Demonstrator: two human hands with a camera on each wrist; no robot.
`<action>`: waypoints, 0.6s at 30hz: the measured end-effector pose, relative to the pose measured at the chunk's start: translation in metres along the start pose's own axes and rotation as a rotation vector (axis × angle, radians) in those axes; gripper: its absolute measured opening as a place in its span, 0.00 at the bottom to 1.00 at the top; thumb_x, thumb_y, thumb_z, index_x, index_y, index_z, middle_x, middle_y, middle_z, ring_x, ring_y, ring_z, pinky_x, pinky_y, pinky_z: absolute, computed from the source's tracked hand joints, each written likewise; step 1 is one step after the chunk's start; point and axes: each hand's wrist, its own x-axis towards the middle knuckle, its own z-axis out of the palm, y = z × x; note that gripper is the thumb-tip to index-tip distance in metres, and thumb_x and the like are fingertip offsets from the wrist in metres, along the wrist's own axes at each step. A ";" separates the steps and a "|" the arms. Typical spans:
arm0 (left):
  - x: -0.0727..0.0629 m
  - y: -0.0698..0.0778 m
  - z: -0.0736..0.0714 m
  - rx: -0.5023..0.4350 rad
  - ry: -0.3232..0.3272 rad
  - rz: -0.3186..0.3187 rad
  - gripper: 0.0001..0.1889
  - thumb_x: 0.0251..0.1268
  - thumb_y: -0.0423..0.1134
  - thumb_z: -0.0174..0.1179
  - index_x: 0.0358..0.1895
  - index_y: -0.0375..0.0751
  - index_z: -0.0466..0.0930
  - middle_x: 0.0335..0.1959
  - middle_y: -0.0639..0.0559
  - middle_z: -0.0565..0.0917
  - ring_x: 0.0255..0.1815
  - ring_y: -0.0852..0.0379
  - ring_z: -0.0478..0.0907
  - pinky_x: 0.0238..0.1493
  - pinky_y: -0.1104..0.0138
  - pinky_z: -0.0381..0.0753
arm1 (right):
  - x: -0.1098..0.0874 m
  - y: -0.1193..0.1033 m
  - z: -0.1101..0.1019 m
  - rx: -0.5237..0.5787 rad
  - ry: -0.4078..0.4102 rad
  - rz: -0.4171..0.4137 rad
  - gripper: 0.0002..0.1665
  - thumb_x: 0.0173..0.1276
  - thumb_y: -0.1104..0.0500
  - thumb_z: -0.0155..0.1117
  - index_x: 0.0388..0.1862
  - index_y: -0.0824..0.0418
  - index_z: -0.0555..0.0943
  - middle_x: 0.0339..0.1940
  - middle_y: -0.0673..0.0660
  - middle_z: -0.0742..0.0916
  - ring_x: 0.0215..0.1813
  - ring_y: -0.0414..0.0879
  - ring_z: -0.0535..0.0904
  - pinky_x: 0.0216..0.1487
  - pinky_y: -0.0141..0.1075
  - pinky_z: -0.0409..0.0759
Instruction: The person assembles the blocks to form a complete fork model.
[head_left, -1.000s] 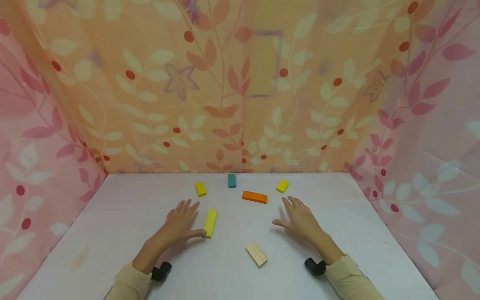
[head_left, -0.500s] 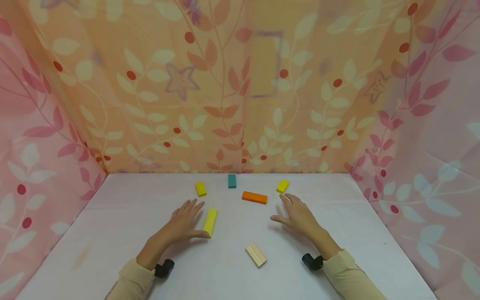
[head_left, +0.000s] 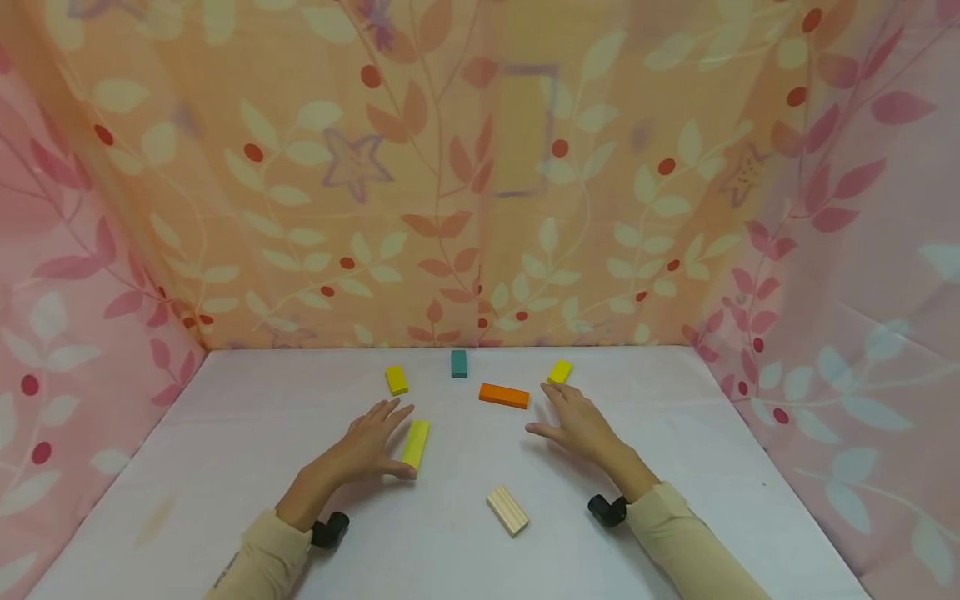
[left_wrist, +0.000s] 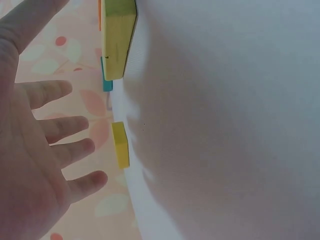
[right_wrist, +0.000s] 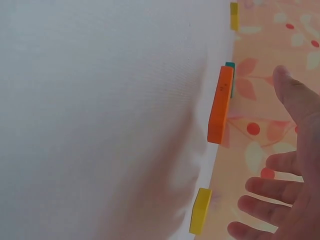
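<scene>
- Orange block: your landmark, lying flat on the white cloth.
- Long yellow block: left of the orange block and nearer you, its long side running away from you.
- Left hand: left of the orange block, fingers and thumb spread apart, nothing held. The head view sets your thumb over the long yellow block's near end; contact cannot be told.
- Small yellow block: right of the orange block and a little farther off.
- Right hand: right of the orange block and nearer you, fingers apart, nothing held, fingertips near the small yellow block.
- Plain wood block: well nearer you than the orange block; keep sleeves off it.
- Handling, left: a pinch across the long sides, about mid-length, would likely sit steadier than one end to end.
- Handling, right: lower your fingertips beside the small yellow block, lest they nudge it away.
</scene>
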 end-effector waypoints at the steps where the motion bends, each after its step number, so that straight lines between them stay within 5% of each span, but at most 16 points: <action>1: 0.001 0.000 0.000 -0.003 -0.004 0.001 0.56 0.41 0.60 0.76 0.75 0.43 0.58 0.76 0.35 0.56 0.77 0.33 0.49 0.71 0.34 0.51 | 0.001 -0.001 0.000 -0.001 -0.004 -0.001 0.51 0.60 0.32 0.64 0.73 0.61 0.65 0.70 0.65 0.73 0.70 0.62 0.68 0.68 0.58 0.69; 18: 0.010 0.003 0.004 0.001 -0.061 0.005 0.55 0.38 0.57 0.78 0.73 0.44 0.61 0.74 0.40 0.63 0.76 0.37 0.56 0.71 0.38 0.58 | 0.031 -0.010 0.007 -0.026 -0.070 -0.063 0.46 0.62 0.35 0.65 0.70 0.62 0.69 0.67 0.64 0.76 0.68 0.60 0.71 0.68 0.54 0.70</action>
